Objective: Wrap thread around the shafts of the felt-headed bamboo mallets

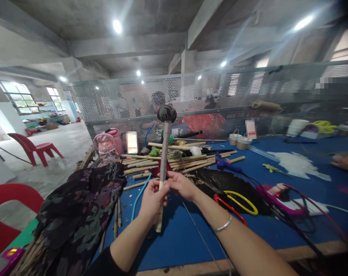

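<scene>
Upright in front of me stands a bamboo stick (159, 222). Grey thread (164, 153) is wound closely round its upper length, and a dark patterned cloth-covered ball (166, 114) caps the top. My left hand (153, 201) is closed round the bare lower part, just below the winding. At the winding's lower end, my right hand (183, 186) pinches the thread; its fingertips are partly hidden behind the stick. A loose strand runs from there down towards the table's front edge. Scissors (242, 203) with yellow and red handles lie right of my right hand.
Bamboo sticks (182, 163) are heaped behind my hands on the blue table (188, 245). Dark patterned cloth (82, 207) hangs at the left. On the right are a blue glue gun (227, 164), cables, a purple power strip (288, 205) and another person's hand (346, 161). A perforated screen (122, 99) stands behind.
</scene>
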A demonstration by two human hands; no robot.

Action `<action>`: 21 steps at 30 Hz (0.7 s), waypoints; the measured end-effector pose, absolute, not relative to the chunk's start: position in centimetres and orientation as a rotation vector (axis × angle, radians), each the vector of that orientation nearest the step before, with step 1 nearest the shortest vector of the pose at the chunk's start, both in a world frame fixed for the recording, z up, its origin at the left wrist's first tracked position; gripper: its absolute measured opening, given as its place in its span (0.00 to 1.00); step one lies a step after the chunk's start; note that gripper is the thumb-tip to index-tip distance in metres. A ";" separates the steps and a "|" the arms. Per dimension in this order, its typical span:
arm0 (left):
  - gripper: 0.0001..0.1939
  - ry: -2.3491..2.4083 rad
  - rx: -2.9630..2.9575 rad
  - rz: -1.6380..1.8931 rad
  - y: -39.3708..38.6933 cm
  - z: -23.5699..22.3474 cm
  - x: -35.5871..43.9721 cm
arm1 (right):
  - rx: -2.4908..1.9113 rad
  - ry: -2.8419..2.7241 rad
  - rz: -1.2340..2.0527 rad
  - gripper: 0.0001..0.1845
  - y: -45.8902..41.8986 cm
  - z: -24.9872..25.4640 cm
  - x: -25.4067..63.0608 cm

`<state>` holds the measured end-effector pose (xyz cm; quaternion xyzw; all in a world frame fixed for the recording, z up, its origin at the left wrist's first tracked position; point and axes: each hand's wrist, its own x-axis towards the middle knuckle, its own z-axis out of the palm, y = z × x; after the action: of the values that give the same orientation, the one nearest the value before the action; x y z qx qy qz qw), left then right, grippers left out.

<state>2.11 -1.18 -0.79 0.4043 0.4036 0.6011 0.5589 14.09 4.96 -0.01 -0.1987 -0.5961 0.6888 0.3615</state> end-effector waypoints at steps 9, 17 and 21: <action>0.20 1.084 1.134 1.304 -0.9 -1.4 1.8 | -0.541 -1.604 1.674 0.19 5.6 -0.5 14.8; 0.16 1.319 1.306 1.479 -0.7 -1.3 1.4 | -0.698 -1.617 1.430 0.15 5.7 -0.7 13.9; 0.15 1.408 1.312 1.483 -0.5 -1.7 1.2 | -0.779 -1.721 1.365 0.09 5.3 -0.3 14.1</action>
<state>1.18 -0.46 -1.72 0.5060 0.5433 0.5722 0.3485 14.09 5.34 -0.29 -0.3073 -0.6785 0.5383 0.3943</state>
